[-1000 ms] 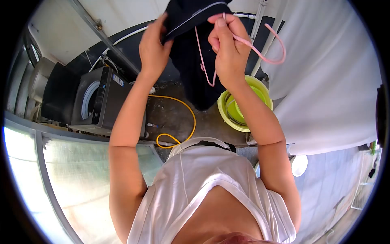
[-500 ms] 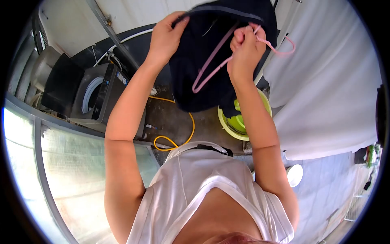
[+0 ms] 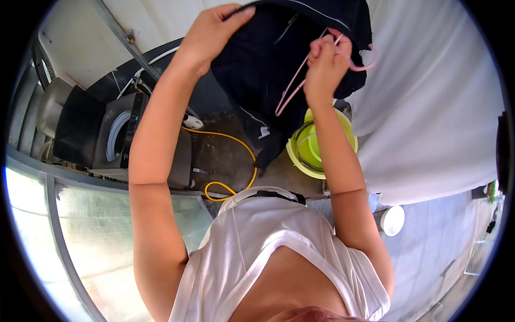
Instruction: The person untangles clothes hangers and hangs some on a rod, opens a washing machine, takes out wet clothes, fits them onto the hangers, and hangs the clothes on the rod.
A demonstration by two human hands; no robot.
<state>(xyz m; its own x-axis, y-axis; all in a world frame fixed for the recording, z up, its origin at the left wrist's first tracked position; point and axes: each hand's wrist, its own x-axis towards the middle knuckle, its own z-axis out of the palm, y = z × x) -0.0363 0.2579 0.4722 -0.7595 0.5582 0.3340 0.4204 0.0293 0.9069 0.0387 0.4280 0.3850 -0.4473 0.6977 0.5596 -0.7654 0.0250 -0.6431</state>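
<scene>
A yellow hose (image 3: 249, 151) lies nearest, a green bucket (image 3: 307, 170) right of it. Farther out, the hands are apart: the right hand (image 3: 327, 67) grips a pink hanger (image 3: 292, 97), the left hand (image 3: 206, 35) pinches the dark garment (image 3: 247, 59), now spread wider than a second ago, leaving more cloth open behind the hanger.

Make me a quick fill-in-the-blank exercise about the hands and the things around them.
1. The right hand holds a pink clothes ____.
2. The left hand grips the dark garment between its fingers and ____.
3. The lid of the washing machine stands ____.
4. The pale curtain hangs on the person's ____ side.

Missing words: hanger; thumb; open; right.
</scene>
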